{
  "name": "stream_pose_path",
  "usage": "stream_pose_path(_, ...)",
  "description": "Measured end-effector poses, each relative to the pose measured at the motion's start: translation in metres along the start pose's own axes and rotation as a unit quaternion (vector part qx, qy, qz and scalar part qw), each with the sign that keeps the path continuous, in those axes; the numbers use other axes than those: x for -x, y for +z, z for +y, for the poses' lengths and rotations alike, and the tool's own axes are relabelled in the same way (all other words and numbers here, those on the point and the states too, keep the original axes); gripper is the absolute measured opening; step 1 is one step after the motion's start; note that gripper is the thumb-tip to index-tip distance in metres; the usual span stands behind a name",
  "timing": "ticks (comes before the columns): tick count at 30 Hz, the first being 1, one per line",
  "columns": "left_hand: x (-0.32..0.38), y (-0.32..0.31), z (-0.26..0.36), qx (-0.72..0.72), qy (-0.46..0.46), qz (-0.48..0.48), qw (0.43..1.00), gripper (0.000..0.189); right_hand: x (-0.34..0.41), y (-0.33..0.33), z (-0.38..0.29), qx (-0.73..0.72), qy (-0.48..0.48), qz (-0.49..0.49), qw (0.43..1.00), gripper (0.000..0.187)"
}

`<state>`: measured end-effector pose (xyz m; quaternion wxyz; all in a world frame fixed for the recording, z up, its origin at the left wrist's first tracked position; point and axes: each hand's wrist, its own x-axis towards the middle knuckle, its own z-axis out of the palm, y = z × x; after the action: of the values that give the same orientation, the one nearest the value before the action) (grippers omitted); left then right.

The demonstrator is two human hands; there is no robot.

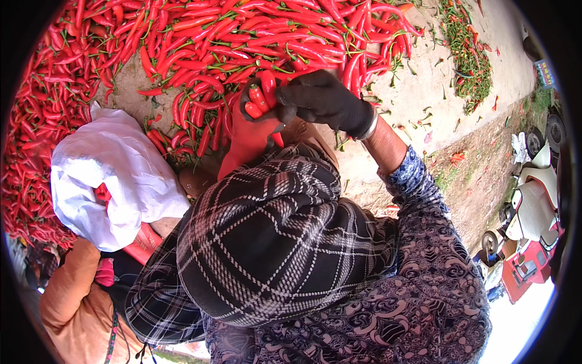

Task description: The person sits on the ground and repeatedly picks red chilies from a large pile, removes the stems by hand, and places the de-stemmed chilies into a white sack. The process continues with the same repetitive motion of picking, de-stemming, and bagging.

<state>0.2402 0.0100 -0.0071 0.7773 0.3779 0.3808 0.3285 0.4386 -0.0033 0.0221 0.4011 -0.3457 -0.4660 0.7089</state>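
My left hand [255, 119], in a red glove with dark fingers, holds several red chili peppers [257, 98] upright in its grip. The lower end of one pepper sticks out below the fist. Close against it from the right is my right hand [329, 103] in a black glove, its fingers curled and touching the peppers' side; whatever lies inside those fingers is hidden. A broad pile of red chili peppers with green stems [254, 34] spreads on the concrete just beyond both hands. A black-and-white plaid cloth hat [282, 245] covers much of the lower middle.
A person in an orange top [86, 309] sits at the left, beside a white woven sack [113, 168]. Green stems and scraps [468, 63] lie heaped on the concrete ground [436, 109]. A white motor scooter [532, 204] and a red vehicle [529, 264] stand at the right edge.
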Motion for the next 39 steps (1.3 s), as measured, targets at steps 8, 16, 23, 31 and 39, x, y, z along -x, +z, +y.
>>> stream_pose_path(8,-0.010,-0.017,0.014,-0.241,0.071,0.113,0.961,0.052,-0.094,-0.049,-0.001,0.734,0.194,0.090,0.644,0.022)
stream_pose_path(16,-0.009,-0.008,0.050,-0.179,0.060,0.122,0.974,0.049,-0.092,-0.081,0.005,0.862,0.018,-0.032,0.505,0.018)
stream_pose_path(23,-0.029,0.011,0.078,-0.240,0.176,0.032,0.954,0.053,-0.041,-0.059,-0.032,0.646,-0.043,0.100,0.756,0.039)
stream_pose_path(31,-0.002,-0.021,0.035,0.026,-0.140,-0.022,0.990,0.048,-0.002,-0.002,0.000,0.206,-0.039,0.123,0.970,0.029)
stream_pose_path(39,0.013,-0.029,-0.033,0.013,-0.073,0.097,0.993,0.054,0.045,0.008,0.012,-0.076,0.151,0.121,0.978,0.028)
